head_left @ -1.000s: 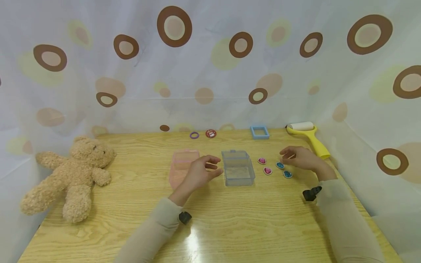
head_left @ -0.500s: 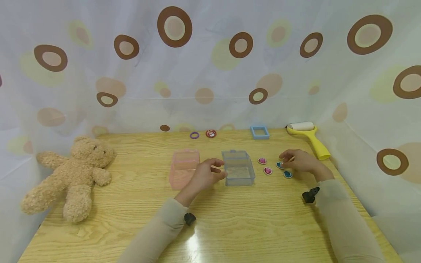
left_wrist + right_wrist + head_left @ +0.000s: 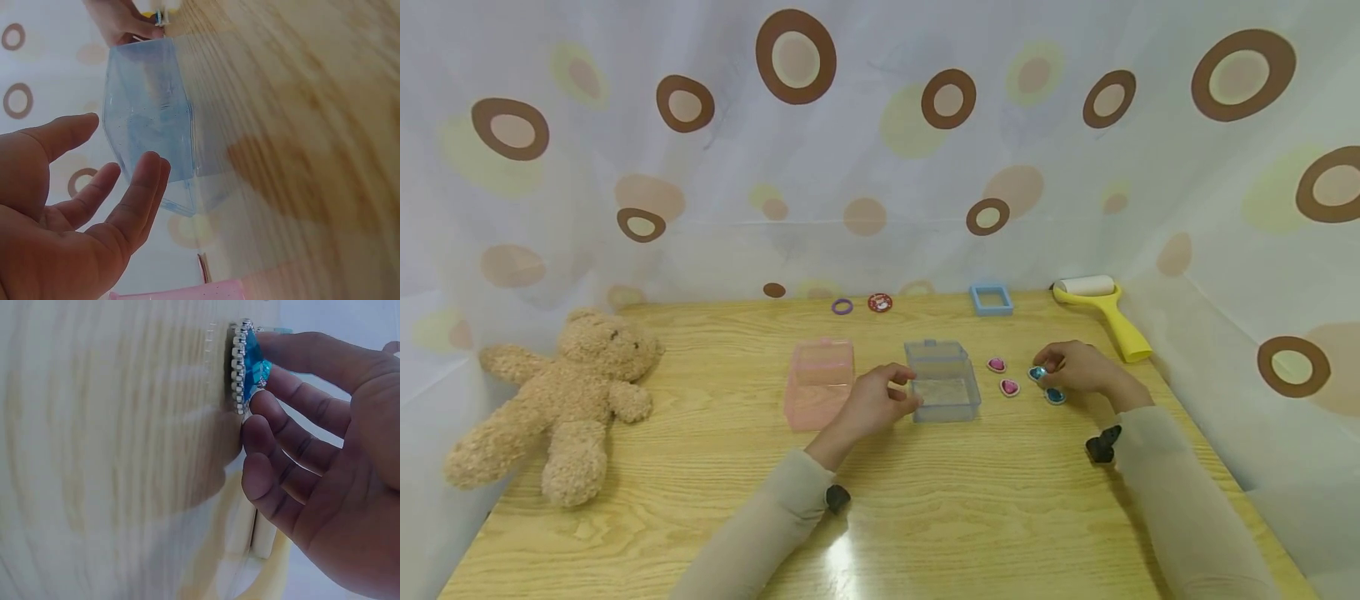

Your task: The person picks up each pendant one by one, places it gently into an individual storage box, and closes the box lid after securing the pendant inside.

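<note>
While the right hand (image 3: 1078, 368) pinched a blue gem (image 3: 250, 362) off the desk (image 3: 700, 467), three gems remained at its nine o'clock; left hand (image 3: 876, 404), fingers relaxed, touched the empty clear box (image 3: 942, 379).

**Colours and patterns on the table**

I see a pale yellow table (image 3: 700, 517) with darker wood-grain streaks. The curtain (image 3: 880, 150) across the top of the frame is white, dotted with brown rings and faded yellow and tan spots. At the left lies a tan, fuzzy bear (image 3: 561, 400). In the middle stand a pink see-through box (image 3: 820, 383) and a clear bluish box (image 3: 942, 381). To their right are two pink gems (image 3: 1003, 376) and two blue gems (image 3: 1047, 384), the blue ones edged in silver. At the far edge I see a purple ring (image 3: 842, 307), a red badge (image 3: 880, 302), a light blue frame (image 3: 991, 299) and a yellow roller (image 3: 1101, 312) with a white drum. Both sleeves (image 3: 760, 533) are beige.
</note>
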Motion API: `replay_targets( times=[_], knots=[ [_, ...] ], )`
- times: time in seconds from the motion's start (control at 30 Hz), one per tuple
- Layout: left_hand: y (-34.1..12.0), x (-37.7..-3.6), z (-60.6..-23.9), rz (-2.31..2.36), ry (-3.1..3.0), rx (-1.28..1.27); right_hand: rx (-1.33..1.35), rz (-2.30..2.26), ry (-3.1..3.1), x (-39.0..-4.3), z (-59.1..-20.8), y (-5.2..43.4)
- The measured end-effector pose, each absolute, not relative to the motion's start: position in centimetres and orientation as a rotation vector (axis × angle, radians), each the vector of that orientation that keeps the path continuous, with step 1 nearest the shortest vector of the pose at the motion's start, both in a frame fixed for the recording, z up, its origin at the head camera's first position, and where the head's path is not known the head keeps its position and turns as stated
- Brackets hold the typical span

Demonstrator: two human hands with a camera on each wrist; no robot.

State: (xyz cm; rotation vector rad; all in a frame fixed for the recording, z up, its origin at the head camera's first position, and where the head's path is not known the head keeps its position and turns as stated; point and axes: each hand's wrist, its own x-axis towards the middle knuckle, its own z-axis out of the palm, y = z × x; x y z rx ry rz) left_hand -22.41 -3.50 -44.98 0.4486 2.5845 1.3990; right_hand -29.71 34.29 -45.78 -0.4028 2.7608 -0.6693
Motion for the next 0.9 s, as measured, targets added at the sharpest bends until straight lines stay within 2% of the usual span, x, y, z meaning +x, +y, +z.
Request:
replay_targets(
  times=[0.9],
  knots=[
    [-3.29, -22.25, -45.17, 1.37, 2.608, 0.456, -0.41, -0.643, 2.792, -29.27, -45.33, 33.81]
  ],
)
